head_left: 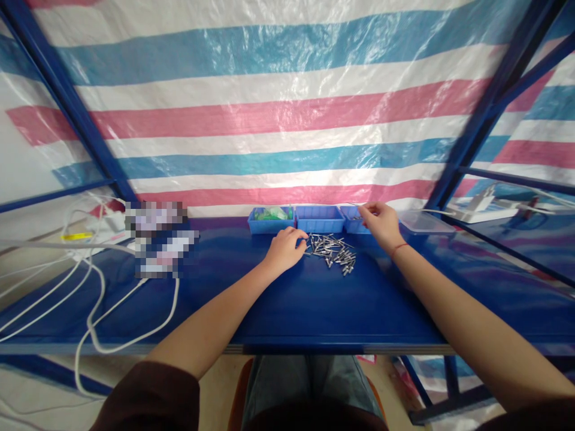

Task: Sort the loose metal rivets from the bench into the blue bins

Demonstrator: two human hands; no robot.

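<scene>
A loose pile of silver metal rivets (327, 245), slim pins with a thicker end, lies on the blue tabletop. At the pile's left edge rests my left hand (286, 246), its fingers curved and thumb apart, with nothing visible held. My right hand (378, 220) is raised over the right blue bin (354, 226), pinching a thin rivet (352, 204) that points left. Some small metal pieces show inside that bin, partly hidden by the hand. Beside it stands the middle blue bin (320, 226), with no contents visible. Green items in clear plastic (271, 213) fill the left blue bin (271, 227).
A clear plastic lid (426, 222) lies right of the bins. White cables (96, 323) loop over the table's left side near blurred items (166, 248). A white power strip (485, 209) sits at the far right. Blue frame posts (483, 120) flank a striped sheet (287, 114).
</scene>
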